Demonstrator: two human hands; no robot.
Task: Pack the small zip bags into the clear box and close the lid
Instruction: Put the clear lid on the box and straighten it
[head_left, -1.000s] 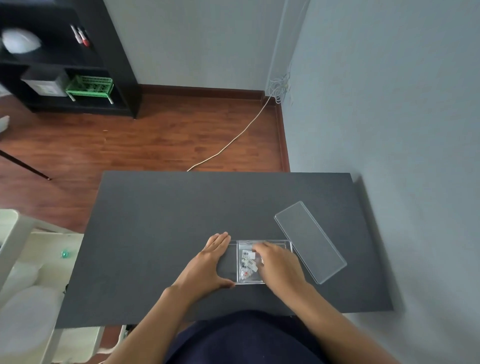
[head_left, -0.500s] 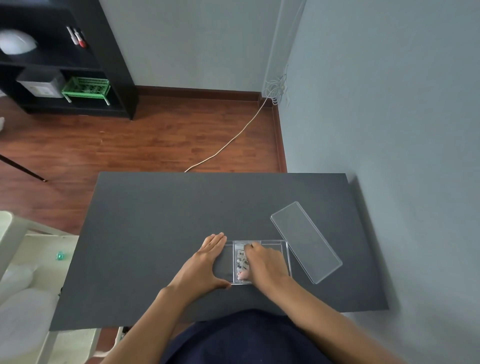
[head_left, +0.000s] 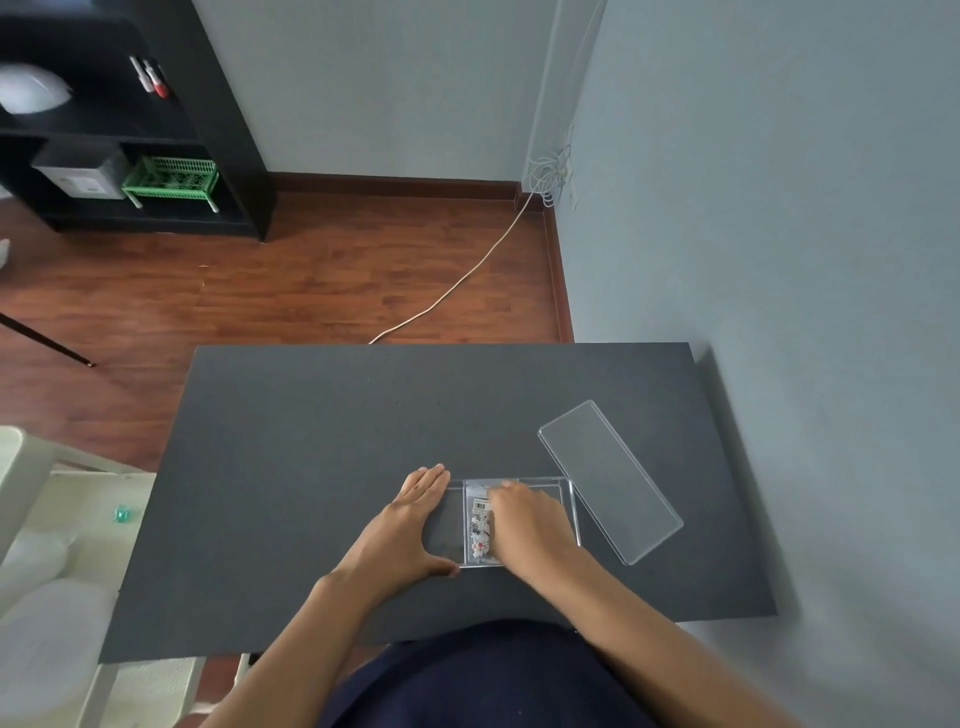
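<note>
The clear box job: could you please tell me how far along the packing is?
Done: zip bags lie inside the clear box, and none show loose on the table. In hand: the right hand presses into the box while the left hand steadies its side. Left: the lid lies beside it, not fitted.

The right hand (head_left: 524, 525) hides most of the zip bags (head_left: 479, 527).

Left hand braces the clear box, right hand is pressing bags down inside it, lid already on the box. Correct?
Not quite: the lid is not on the clear box. The head view shows it lying flat on the table to the box's right. Otherwise right: left hand braces the box, right hand presses the bags inside.
</note>
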